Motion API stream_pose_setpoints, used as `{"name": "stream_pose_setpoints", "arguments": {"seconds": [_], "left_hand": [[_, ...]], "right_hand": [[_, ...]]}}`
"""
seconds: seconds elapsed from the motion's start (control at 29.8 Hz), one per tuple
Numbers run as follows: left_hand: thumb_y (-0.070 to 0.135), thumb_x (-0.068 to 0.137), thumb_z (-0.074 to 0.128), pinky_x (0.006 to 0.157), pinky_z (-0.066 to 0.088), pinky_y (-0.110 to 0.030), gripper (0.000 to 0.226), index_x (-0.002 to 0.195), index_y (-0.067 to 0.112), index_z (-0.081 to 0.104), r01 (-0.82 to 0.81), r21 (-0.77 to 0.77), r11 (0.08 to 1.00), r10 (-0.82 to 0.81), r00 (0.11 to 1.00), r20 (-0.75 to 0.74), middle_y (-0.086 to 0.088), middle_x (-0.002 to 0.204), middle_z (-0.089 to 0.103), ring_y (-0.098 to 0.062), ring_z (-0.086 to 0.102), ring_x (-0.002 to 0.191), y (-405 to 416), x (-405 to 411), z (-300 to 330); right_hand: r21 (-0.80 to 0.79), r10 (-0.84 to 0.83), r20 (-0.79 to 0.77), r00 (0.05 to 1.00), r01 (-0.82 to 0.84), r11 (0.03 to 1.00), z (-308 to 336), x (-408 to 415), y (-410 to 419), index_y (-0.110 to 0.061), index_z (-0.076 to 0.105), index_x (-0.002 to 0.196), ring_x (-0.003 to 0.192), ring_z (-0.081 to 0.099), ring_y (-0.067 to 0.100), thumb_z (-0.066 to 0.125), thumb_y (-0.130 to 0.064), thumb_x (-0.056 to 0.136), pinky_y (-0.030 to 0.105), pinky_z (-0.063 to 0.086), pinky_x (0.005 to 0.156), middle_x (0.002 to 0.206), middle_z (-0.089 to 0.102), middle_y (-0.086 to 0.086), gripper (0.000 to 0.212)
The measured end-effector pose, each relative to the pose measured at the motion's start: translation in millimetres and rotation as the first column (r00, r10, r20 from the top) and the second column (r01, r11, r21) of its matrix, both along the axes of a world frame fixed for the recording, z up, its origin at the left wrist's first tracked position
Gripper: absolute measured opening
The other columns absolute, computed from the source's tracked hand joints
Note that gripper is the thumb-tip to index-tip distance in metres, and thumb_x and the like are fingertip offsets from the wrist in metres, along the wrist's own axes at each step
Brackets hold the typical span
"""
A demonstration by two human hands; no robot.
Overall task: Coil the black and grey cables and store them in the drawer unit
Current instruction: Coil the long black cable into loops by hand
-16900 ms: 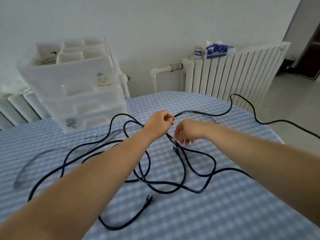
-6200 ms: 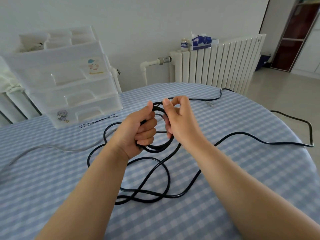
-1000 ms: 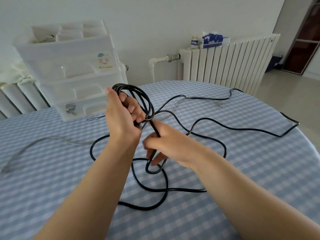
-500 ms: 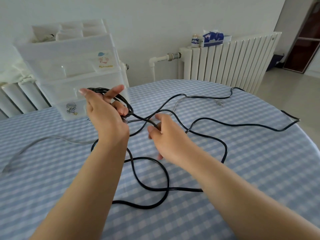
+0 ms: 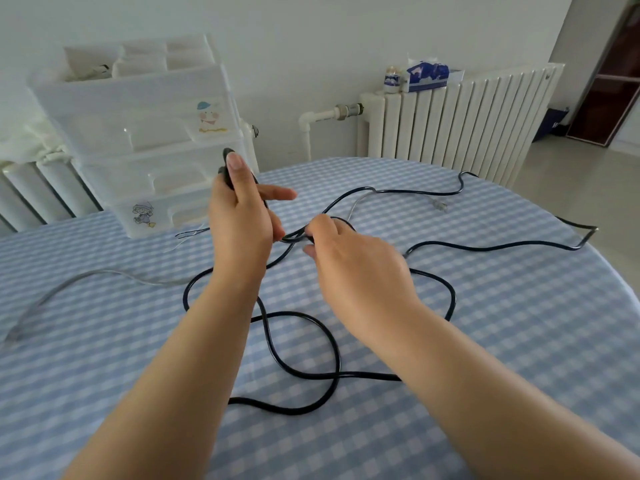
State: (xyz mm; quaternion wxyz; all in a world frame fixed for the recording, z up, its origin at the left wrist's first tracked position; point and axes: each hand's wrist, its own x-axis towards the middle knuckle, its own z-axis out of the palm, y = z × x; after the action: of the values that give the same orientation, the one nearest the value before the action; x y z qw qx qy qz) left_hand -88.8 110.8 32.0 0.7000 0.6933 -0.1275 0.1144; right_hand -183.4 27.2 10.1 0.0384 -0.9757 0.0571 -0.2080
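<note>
Nearest, bottom of frame: two bare forearms reach in from lower left & lower right over the table (image 5: 519, 306), covered w/ blue-white check cloth. Between the arms, lower centre, loose loops of the black cable (image 5: 304, 375) lie on the cloth, crossing each other.

Centre frame: left hand (image 5: 240, 220) raised off the table, thumb up & pressed along a bundle of black cable turns held against the palm; index finger sticks out straight to the right, other fingers hidden behind, so full grip can't be seen. Right hand (image 5: 349, 258) just right of it & lower, fingers curled, pinching a black strand that runs across to the left hand.

Mid-right: rest of black cable snakes off to the right edge of the table, w/ a sharp bend near the rim. Mid-left: grey cable (image 5: 79, 280) curves from the left edge toward centre, passing behind the left arm; its clear plug end (image 5: 439, 205) rests upper right of centre on the cloth.

Farther, upper left: translucent drawer unit (image 5: 145, 133) stands at the table's back edge, drawers closed, cartoon stickers on the fronts, open tray compartments on top. Thin loose wires (image 5: 188, 233) sit just in front of it.

Back, upper right: white radiator (image 5: 457, 126) against the wall, tissue box (image 5: 427, 76) & small jar (image 5: 392, 80) on top.
</note>
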Motion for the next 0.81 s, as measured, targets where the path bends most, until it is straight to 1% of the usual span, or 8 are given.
{"name": "stream_pose_setpoints", "arguments": {"seconds": [0.1, 0.2, 0.34, 0.44, 0.54, 0.67, 0.74, 0.81], "left_hand": [[0.050, 0.101, 0.020, 0.035, 0.033, -0.019, 0.045, 0.100, 0.011, 0.043, 0.028, 0.124, 0.992, -0.029, 1.000, 0.009, 0.001, 0.076, 0.074, -0.012, 0.043, 0.031, 0.1, 3.4, -1.4], [0.049, 0.101, 0.023, 0.036, 0.036, -0.018, 0.043, 0.092, 0.010, 0.040, 0.074, 0.315, 0.946, -0.099, 0.993, 0.064, 0.002, 0.072, 0.073, -0.012, 0.047, 0.030, -5.5, 2.0, -5.8], [0.045, 0.100, 0.032, 0.041, 0.038, -0.012, 0.041, 0.087, 0.008, 0.045, 0.095, 0.502, 0.860, -0.163, 0.982, 0.094, 0.007, 0.064, 0.064, -0.007, 0.055, 0.044, -14.8, -3.6, -12.6], [0.044, 0.099, 0.036, 0.049, 0.034, -0.017, 0.044, 0.087, 0.003, 0.046, 0.048, 0.606, 0.794, -0.161, 0.978, 0.134, 0.005, 0.063, 0.052, -0.012, 0.049, 0.057, -16.6, -3.5, -16.6], [0.043, 0.100, 0.034, 0.051, 0.034, -0.018, 0.045, 0.088, 0.002, 0.046, 0.077, 0.605, 0.793, -0.188, 0.974, 0.123, 0.004, 0.061, 0.054, -0.007, 0.050, 0.054, -16.3, -6.7, -14.1], [0.043, 0.101, 0.026, 0.040, 0.037, -0.011, 0.051, 0.087, -0.001, 0.047, 0.222, 0.523, 0.823, -0.278, 0.960, 0.031, 0.000, 0.054, 0.058, -0.006, 0.056, 0.038, -17.3, -12.6, -15.1], [0.048, 0.100, 0.021, 0.041, 0.038, -0.016, 0.056, 0.082, 0.002, 0.047, 0.249, 0.496, 0.832, -0.310, 0.950, 0.045, -0.001, 0.049, 0.059, -0.008, 0.050, 0.034, -18.4, -12.2, -22.7], [0.049, 0.099, 0.019, 0.042, 0.037, -0.016, 0.052, 0.072, 0.010, 0.042, 0.245, 0.455, 0.856, -0.311, 0.947, 0.075, 0.001, 0.048, 0.056, -0.005, 0.046, 0.035, -20.5, -12.6, -29.4]], "right_hand": [[-0.022, 0.028, 0.008, 1.000, -0.028, 0.999, 6.8, -0.1, -7.9, -0.021, 0.051, 0.109, 0.068, 0.056, 0.016, 0.054, -0.015, 0.094, 0.027, 0.030, 0.047, 0.096, 0.061, -0.007, 0.016], [-0.065, 0.128, 0.023, 0.991, -0.126, 0.990, 10.6, -0.5, -17.3, -0.022, 0.058, 0.103, 0.086, 0.059, 0.018, 0.052, -0.020, 0.095, 0.030, 0.033, 0.056, 0.095, 0.063, -0.008, 0.010], [-0.079, 0.217, -0.006, 0.976, -0.217, 0.973, 16.1, -3.2, -25.0, -0.024, 0.060, 0.096, 0.083, 0.059, 0.017, 0.044, -0.030, 0.099, 0.031, 0.038, 0.057, 0.091, 0.065, -0.009, 0.018], [0.014, 0.198, -0.060, 0.978, -0.197, 0.980, 18.8, -4.6, -29.3, -0.026, 0.060, 0.097, 0.073, 0.056, 0.017, 0.038, -0.036, 0.100, 0.031, 0.040, 0.057, 0.082, 0.062, -0.008, 0.025], [0.115, 0.172, -0.103, 0.980, -0.160, 0.980, 20.1, -5.0, -30.2, -0.028, 0.060, 0.092, 0.064, 0.046, 0.014, 0.038, -0.039, 0.100, 0.026, 0.030, 0.050, 0.065, 0.048, -0.008, 0.026], [0.322, 0.111, -0.126, 0.986, -0.065, 0.945, 19.0, -1.8, -35.5, -0.023, 0.054, 0.071, 0.056, 0.046, 0.011, 0.041, -0.041, 0.099, 0.028, 0.029, 0.049, 0.059, 0.049, -0.005, 0.035], [0.415, 0.100, -0.132, 0.986, -0.036, 0.909, 16.4, 0.8, -36.9, -0.018, 0.057, 0.071, 0.052, 0.046, 0.012, 0.041, -0.042, 0.099, 0.028, 0.030, 0.049, 0.058, 0.051, -0.004, 0.040], [0.465, 0.097, -0.133, 0.986, -0.024, 0.885, 13.3, 2.9, -36.0, -0.014, 0.061, 0.074, 0.049, 0.045, 0.013, 0.042, -0.041, 0.098, 0.028, 0.030, 0.048, 0.055, 0.050, -0.003, 0.041]]}}
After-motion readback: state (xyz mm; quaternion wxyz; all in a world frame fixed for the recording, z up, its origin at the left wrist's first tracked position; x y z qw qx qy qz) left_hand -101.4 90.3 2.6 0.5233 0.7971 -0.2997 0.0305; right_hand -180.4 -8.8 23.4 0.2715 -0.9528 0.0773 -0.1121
